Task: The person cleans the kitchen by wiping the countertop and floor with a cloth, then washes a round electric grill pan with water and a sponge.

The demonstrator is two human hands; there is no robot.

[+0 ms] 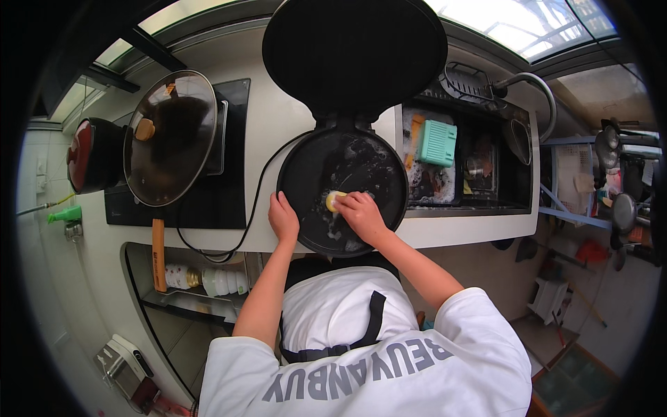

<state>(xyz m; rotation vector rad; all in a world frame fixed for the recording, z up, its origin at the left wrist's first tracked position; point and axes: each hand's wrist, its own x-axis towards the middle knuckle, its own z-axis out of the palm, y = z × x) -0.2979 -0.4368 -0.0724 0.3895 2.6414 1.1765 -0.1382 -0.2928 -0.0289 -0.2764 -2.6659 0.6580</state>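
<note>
An electric griddle with a round black lower plate [307, 172] lies before me, its round lid [354, 52] swung up and back on the hinge. Foam and water streak the plate's dark surface. Pressed to the plate near its middle is a small yellow sponge [331, 201], and my right hand [360, 216] holds it with bent fingers. At the plate's left edge my left hand [284, 218] grips the rim, thumb upward; its fingertips are hidden. The griddle's black cord [259, 190] loops away to the left and sags over the counter's front edge.
To the right, a sink [484, 212] holds sudsy water and a mint-green plastic basket [437, 143]. A curved faucet [544, 99] arches beside it. On the left cooktop [234, 156] stand a glass-lidded pan [172, 156] and a red-lidded pot [81, 156]. The pan's wooden handle [159, 255] juts past the counter.
</note>
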